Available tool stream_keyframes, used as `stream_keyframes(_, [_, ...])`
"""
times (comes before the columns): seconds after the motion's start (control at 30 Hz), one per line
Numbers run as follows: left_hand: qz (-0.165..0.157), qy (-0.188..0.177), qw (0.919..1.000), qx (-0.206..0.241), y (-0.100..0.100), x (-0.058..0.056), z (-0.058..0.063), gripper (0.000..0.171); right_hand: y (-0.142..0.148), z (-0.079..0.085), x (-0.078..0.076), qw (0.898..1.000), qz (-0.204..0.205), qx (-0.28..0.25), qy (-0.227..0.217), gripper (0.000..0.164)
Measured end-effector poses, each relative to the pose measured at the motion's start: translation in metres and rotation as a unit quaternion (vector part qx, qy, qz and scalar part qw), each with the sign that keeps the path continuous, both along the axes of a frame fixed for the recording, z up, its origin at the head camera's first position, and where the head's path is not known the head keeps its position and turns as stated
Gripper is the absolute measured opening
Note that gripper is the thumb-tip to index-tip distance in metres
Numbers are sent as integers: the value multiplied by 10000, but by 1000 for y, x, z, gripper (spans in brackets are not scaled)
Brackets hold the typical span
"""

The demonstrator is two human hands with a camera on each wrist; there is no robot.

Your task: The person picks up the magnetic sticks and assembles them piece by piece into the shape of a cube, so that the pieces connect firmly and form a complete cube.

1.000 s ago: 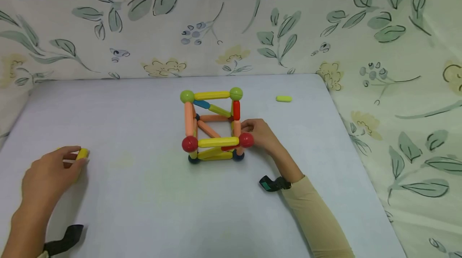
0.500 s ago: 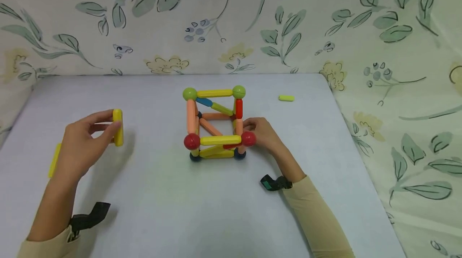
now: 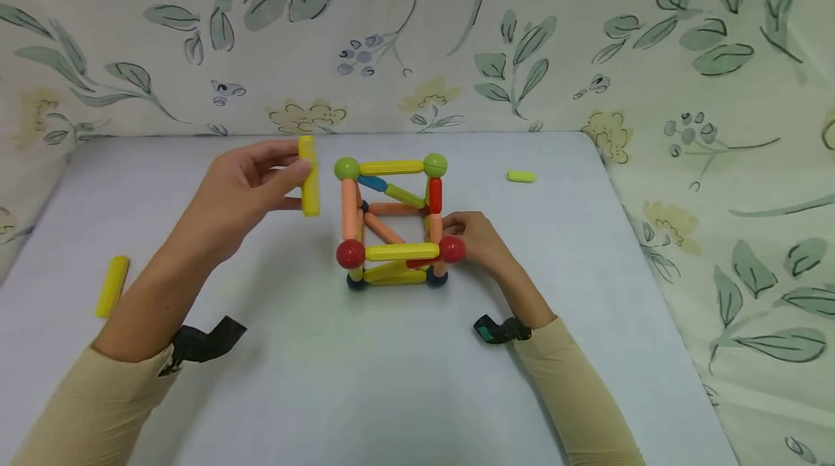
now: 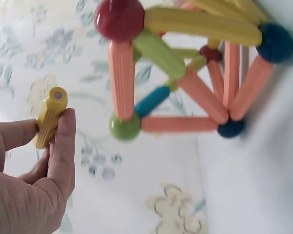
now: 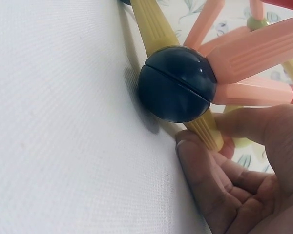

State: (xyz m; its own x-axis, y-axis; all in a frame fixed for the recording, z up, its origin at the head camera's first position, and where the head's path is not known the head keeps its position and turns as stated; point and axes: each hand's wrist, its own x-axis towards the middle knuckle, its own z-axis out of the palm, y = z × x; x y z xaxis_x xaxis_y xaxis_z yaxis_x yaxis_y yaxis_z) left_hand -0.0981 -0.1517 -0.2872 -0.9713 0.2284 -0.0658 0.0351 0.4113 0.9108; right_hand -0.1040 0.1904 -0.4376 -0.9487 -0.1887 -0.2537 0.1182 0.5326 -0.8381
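A box-shaped frame of magnetic rods [image 3: 402, 252] and balls stands mid-table, with red, green and dark blue balls at its corners. Thumb and fingers of my left hand [image 3: 238, 190] pinch a yellow magnetic rod [image 3: 309, 180], raised and nearly upright in the head view, just left of the frame and apart from it. The left wrist view shows the round metal tip of this rod [image 4: 49, 117]. On the frame's right side, my right hand [image 3: 481, 243] pinches a lower yellow rod [image 5: 205, 131] beside a dark blue ball [image 5: 177, 84]; its fingertips are partly hidden in the head view.
Another yellow rod [image 3: 113, 286] lies on the white table [image 3: 391, 379] at the left, near my left forearm. A short lime-green rod [image 3: 520, 176] lies at the back right. Floral cloth [image 3: 391, 38] hangs behind the table.
My left hand has lifted the yellow rod from the table's left side and carried it right and away from me, up beside the frame. My right hand has stayed at the frame.
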Motion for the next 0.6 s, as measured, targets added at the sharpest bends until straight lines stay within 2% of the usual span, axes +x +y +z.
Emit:
stream_keyframes(0.17, [-563,-248,9981,62,40,-7,12,49,5,3,1,10000,-12,22,48,58])
stream_keyframes(0.33, [-1069,-670,9915,316,72,-19,16,48,5,3,0,9999,89,-76,108,58])
stream_keyframes(0.43, [-1241,-924,9876,253,87,-24,16,50,4,2,0,9999,96,-115,50,58])
stream_keyframes(0.6, [-1253,-1225,9844,179,104,-27,15,48,0,1,-1,9999,91,-111,21,57])
